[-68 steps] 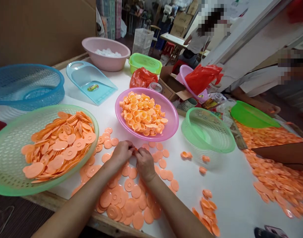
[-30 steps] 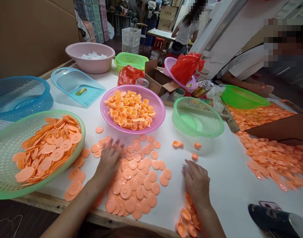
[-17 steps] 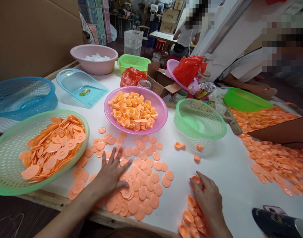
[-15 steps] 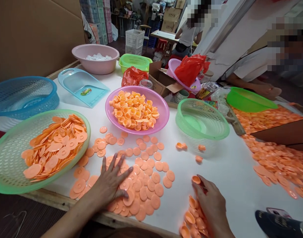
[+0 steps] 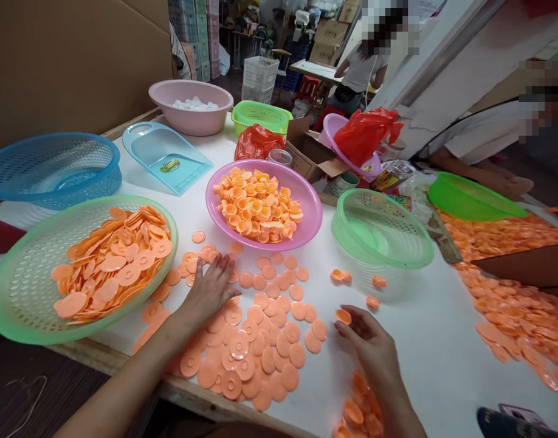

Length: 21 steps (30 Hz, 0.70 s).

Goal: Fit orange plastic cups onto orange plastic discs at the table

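Observation:
My left hand (image 5: 209, 290) lies flat and open on a spread of flat orange discs (image 5: 256, 340) on the white table (image 5: 420, 340). My right hand (image 5: 368, 347) pinches a small orange cup-shaped cap (image 5: 343, 316) at its fingertips, just right of the discs. More orange caps (image 5: 358, 413) lie in a heap under my right wrist. A pink bowl (image 5: 306, 234) heaped with caps stands beyond my hands. At the left, a green basket (image 5: 14, 292) holds flat discs.
An empty green basket (image 5: 382, 234) stands right of the pink bowl. A blue basket (image 5: 51, 167), a blue scoop (image 5: 165, 155), a pink basin (image 5: 190, 106) and red bags (image 5: 258, 141) sit farther back. A heap of orange parts (image 5: 511, 298) covers the right side, where another person's arm (image 5: 484, 167) rests.
My left hand slid forward over the discs with its fingers drawn closer together. My right hand lifted off the cap heap and moved up and left with one cap at its fingertips.

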### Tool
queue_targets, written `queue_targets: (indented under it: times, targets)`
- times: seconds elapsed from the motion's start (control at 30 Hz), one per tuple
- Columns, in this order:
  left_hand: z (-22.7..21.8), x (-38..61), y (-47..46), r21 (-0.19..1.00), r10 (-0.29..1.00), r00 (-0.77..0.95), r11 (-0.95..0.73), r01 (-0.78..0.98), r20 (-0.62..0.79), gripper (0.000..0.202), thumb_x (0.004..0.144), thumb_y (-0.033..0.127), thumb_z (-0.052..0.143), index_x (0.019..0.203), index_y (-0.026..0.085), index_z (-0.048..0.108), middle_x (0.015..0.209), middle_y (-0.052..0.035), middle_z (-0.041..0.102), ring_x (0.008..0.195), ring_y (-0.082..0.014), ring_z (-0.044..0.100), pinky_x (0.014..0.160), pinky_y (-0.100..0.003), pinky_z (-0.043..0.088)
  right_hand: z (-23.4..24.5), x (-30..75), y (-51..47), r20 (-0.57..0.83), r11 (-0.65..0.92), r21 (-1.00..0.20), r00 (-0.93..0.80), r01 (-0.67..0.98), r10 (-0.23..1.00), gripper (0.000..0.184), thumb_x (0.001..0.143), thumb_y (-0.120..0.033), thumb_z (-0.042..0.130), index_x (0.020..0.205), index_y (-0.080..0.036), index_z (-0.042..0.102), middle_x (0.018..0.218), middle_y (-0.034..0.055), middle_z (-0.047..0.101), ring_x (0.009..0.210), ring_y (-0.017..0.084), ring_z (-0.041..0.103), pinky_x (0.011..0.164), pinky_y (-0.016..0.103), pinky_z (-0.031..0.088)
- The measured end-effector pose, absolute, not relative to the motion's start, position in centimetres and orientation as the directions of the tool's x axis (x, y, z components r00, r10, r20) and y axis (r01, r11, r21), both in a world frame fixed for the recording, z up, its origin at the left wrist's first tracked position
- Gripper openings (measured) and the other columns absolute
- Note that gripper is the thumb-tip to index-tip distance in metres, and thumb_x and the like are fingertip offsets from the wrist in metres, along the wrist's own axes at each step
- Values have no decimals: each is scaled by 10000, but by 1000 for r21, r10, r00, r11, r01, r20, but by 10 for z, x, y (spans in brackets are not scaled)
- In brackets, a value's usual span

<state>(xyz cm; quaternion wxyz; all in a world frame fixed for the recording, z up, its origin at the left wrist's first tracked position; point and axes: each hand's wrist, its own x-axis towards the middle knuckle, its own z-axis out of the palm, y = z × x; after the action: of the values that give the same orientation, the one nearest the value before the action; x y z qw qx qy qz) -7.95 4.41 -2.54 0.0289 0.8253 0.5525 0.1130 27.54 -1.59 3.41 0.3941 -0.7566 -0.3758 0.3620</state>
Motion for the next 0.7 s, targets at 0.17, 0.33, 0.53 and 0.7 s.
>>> queue_targets:
  times: [0.17, 0.33, 0.53, 0.7]
  targets:
    - [-25, -78, 24, 133, 899, 414, -432, 892, 144, 652, 906, 586, 430, 1450, 227, 398, 1513, -120, 397, 1433, -313, 294, 1141, -663, -64, 42, 206, 13, -262, -288, -946, 174, 147, 949, 321, 691, -346, 696, 969, -194, 749, 868, 60, 709, 697, 168, 623, 637, 300, 534]
    - [-21, -83, -2, 102, 904, 397, -415, 904, 155, 677, 878, 598, 477, 1449, 241, 405, 1526, -146, 365, 1429, -358, 284, 1124, -695, -39, 35, 133, 53, -213, -216, -957, 38, 193, 976, 198, 675, -254, 610, 825, -188, 720, 752, 19, 687, 594, 140, 595, 533, 260, 510]
    - [-22, -83, -3, 159, 919, 367, -387, 908, 142, 636, 871, 558, 527, 1441, 301, 407, 1514, -108, 402, 1429, -371, 277, 1108, -724, -27, 13, 79, 91, -180, -130, -846, -48, 518, 982, 88, 657, -226, 596, 617, -182, 661, 560, -2, 639, 566, 145, 601, 521, 231, 459]
    - [-25, -87, -3, 249, 918, 375, -396, 884, 128, 693, 859, 542, 559, 1468, 281, 355, 1519, -117, 392, 1428, -373, 275, 1105, -729, 37, 4, 63, 100, -207, -101, -771, -98, 629, 973, 103, 642, -174, 598, 542, -193, 615, 504, -9, 616, 546, 137, 587, 516, 219, 427]
